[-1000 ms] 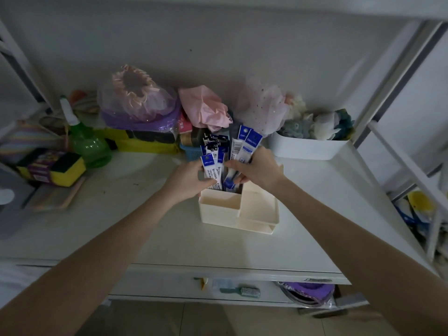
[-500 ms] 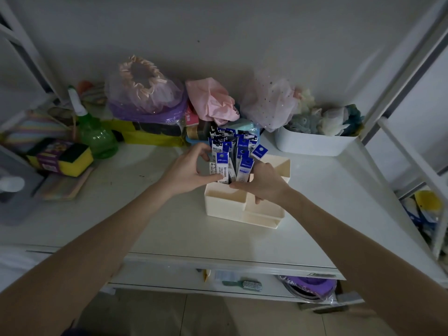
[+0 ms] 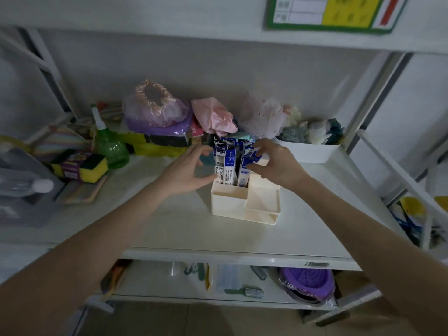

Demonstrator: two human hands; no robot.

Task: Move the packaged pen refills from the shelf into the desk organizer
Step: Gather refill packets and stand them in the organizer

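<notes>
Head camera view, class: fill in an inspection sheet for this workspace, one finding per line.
Surface: white shelf, front part bare.
Job's things: pen refill packs standing upright in the rear compartment of the cream desk organizer.
Clutter: green spray bottle, sponge pack, white bin of soft items.
Grippers: left hand and right hand flank the packs, fingers spread.
Cables: nothing seen.
Surroundings: lower shelf holds a brush.

bare shelf [image 3: 194, 229] before organizer [image 3: 232, 202], clutter behind, green bottle [image 3: 110, 146] left
</notes>
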